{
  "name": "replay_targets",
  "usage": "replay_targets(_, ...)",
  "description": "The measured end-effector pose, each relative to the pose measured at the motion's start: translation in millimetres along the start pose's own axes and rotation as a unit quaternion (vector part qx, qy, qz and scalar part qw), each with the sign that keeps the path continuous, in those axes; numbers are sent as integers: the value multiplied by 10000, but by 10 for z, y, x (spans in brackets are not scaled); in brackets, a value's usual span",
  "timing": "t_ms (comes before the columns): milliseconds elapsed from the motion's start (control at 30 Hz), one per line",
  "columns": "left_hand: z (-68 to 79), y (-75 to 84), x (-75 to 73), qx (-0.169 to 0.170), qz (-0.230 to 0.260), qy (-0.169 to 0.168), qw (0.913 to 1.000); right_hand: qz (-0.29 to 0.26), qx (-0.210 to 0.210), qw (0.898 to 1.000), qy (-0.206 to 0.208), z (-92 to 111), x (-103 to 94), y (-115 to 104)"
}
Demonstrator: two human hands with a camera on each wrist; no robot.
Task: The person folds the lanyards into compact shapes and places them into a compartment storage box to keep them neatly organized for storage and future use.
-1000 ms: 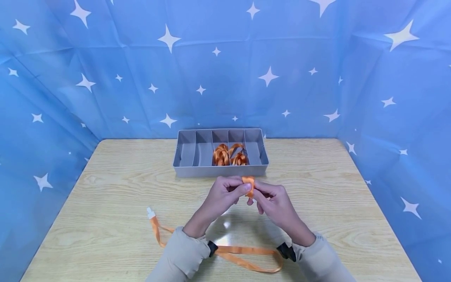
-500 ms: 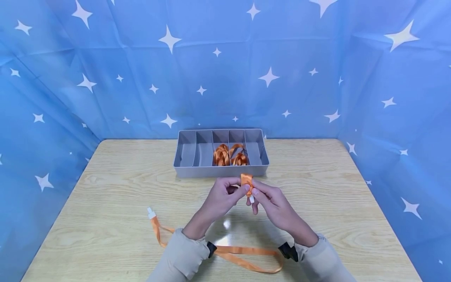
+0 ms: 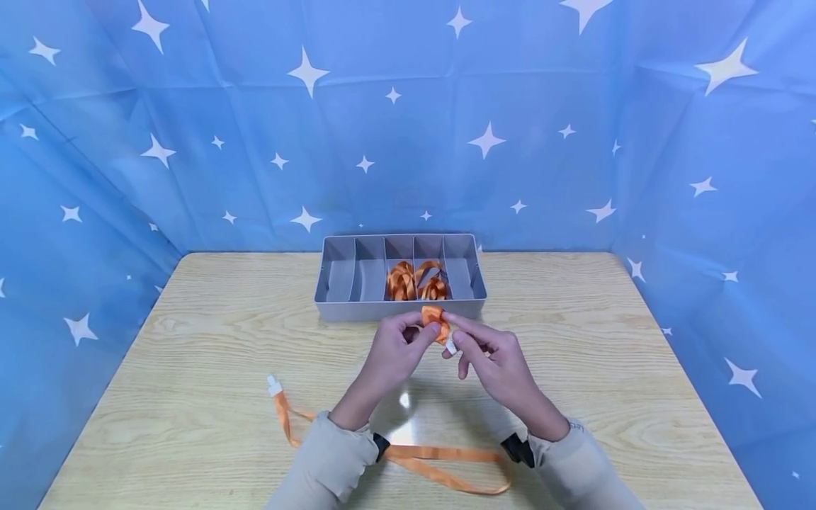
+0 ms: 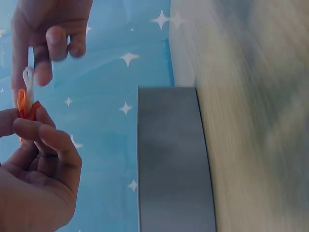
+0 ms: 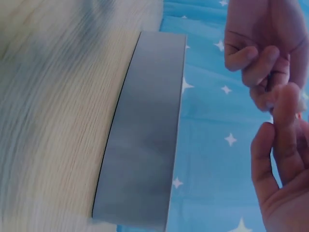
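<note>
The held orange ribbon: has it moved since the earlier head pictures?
Yes: relative to the gray tray, the held ribbon shifted left and upward in view.

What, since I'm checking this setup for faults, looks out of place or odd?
Nothing looks spilled or damaged. Slightly untidy: the right-hand coiled, shiny orange strap in the grey five-compartment tray has a loose loop sticking out behind it.

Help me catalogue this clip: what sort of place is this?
Probably a small indoor recording booth: blue cloth printed with white stars hangs behind and beside a pale wood-grain rectangular table, where a grey five-compartment rectangular tray holds shiny orange ribbons.
</note>
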State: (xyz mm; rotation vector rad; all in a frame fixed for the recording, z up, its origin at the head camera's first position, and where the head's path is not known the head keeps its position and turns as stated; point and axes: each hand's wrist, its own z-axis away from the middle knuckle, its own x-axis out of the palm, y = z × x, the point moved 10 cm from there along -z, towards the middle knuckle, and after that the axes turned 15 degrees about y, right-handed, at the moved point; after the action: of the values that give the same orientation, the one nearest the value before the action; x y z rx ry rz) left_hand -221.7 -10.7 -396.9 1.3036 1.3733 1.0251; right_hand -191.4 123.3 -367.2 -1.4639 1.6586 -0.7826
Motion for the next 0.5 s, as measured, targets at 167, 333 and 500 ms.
replay_targets(167,-146,59,-216,357,-334,478,9977,669,-825,9933,449,-112,-113,-39)
replay_targets(333,-288,63,-437,384,-839,878,9919,1135,-857,9847,1010,-230,-270,59)
replay_targets(500,-386,58,-617,462,-1346,1184,9827,1656,-348,9778,1238,-290,-351,267)
